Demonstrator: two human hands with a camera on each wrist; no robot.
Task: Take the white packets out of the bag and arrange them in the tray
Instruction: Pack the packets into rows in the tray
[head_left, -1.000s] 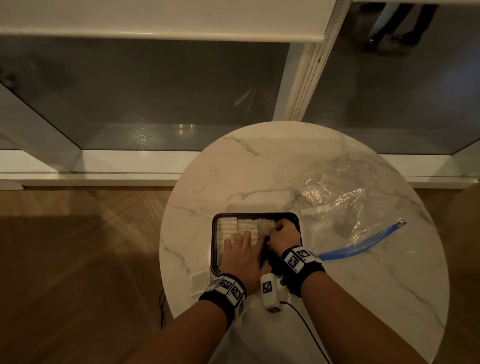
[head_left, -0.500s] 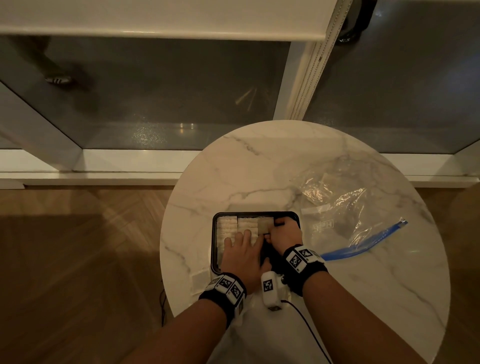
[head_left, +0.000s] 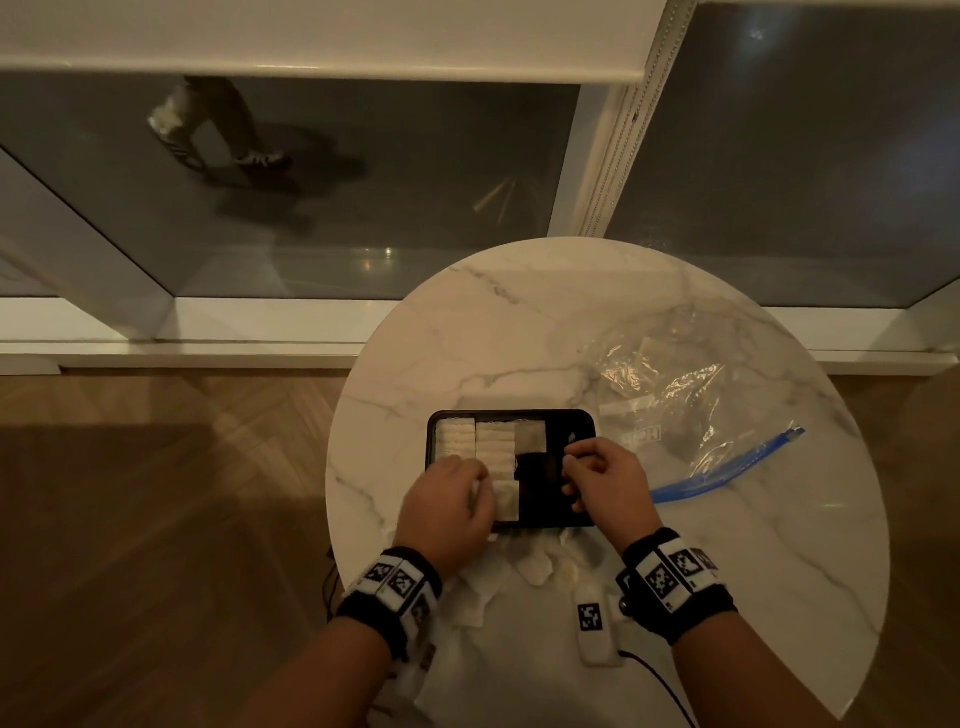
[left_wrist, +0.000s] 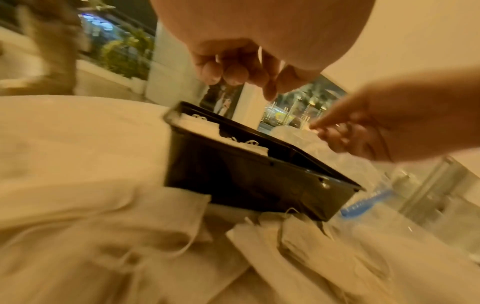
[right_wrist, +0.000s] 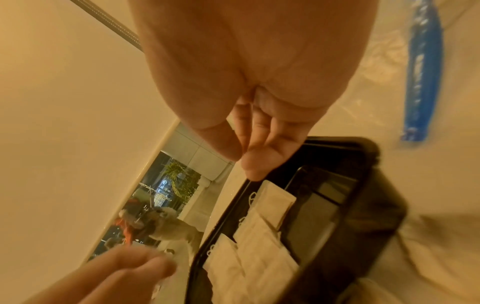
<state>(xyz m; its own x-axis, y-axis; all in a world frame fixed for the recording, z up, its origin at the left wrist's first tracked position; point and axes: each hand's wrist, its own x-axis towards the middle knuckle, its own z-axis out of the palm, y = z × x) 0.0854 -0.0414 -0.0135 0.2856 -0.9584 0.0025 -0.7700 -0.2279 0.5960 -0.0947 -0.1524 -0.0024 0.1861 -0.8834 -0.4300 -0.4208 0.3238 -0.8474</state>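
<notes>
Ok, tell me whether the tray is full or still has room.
Still has room. In the black tray, white packets fill the left part, while the right part shows bare dark floor.

Tray (head_left: 582, 470) near table (head_left: 519, 322) front edge, centre-left. Packets (head_left: 493, 447) in tray, rows filling its left half. Bag (head_left: 675, 410) just right of tray, toward table right edge. Loose packets (head_left: 537, 566) on table between tray and front edge. Both hands above tray.
</notes>
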